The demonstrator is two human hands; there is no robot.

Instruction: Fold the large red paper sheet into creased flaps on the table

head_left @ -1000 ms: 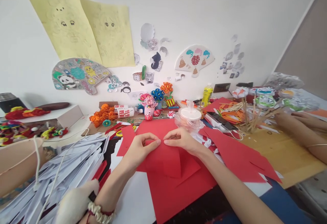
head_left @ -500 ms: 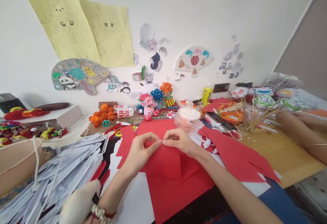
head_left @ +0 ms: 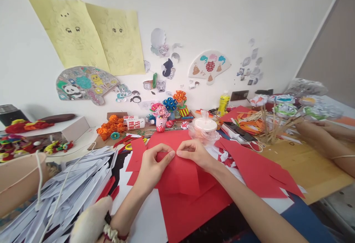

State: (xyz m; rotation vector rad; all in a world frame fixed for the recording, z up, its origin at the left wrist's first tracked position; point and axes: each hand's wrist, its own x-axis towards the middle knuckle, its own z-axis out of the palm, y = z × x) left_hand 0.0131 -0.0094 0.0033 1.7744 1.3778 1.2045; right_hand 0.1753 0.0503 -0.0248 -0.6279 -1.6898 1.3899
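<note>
A piece of red paper [head_left: 184,174] hangs from the fingertips of both hands, over more red sheets [head_left: 191,213] on the table. My left hand [head_left: 155,161] pinches its upper edge between thumb and forefinger. Close beside it, my right hand [head_left: 196,153] pinches the same edge, the two thumbs nearly touching. The paper's lower part flares out toward me, with a fold or overlap on its right side. A white scrunchie [head_left: 113,233] and a fluffy white band sit around my left wrist.
Folded white paper strips [head_left: 83,184] are heaped at left. A lidded plastic cup [head_left: 205,126] stands behind my right hand. Yellow-handled scissors [head_left: 129,146] lie at back left. At right are a phone [head_left: 240,130], thin sticks with paper flowers [head_left: 288,108], and another person's arm [head_left: 321,139].
The hanging red paper has swung slightly and its lower part is spread wider to the right. Both hands keep their pinch in almost the same spot.
</note>
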